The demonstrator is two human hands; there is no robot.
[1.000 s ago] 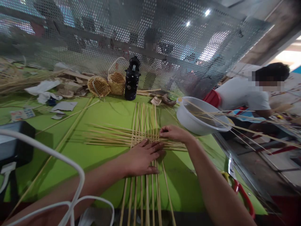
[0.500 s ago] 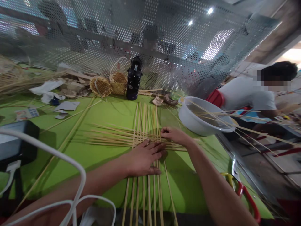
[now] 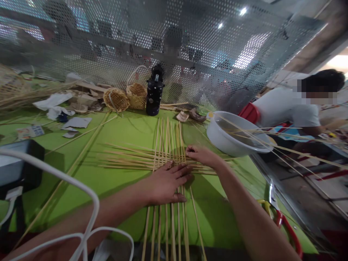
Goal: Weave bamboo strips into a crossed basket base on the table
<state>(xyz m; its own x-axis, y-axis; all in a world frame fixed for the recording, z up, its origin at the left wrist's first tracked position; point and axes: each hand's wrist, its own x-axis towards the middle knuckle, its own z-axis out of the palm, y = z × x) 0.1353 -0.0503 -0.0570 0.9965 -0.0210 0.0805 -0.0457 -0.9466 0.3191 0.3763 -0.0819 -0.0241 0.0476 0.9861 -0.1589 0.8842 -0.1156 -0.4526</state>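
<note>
A flat lattice of thin bamboo strips [image 3: 141, 157] lies crossed on the green table [image 3: 119, 185]. My left hand [image 3: 166, 183] rests flat on the crossing, fingers stretched out over the upright strips. Just beyond it, my right hand [image 3: 200, 155] is curled with its fingertips pinched at the rightmost strips of the weave. More strips [image 3: 170, 224] run from the crossing toward me and off the table's near edge.
A white basin [image 3: 233, 136] holding long strips stands right of the weave. Behind are two small woven baskets [image 3: 127, 97], a dark bottle [image 3: 154, 92], paper scraps [image 3: 58, 105] and a perforated metal screen. Red-handled shears [image 3: 285, 224] lie at right. Another person sits beyond the basin.
My right hand has stayed pinched at the right edge of the weave, shifting only slightly. The left hand has not moved. The view drifted a little.
</note>
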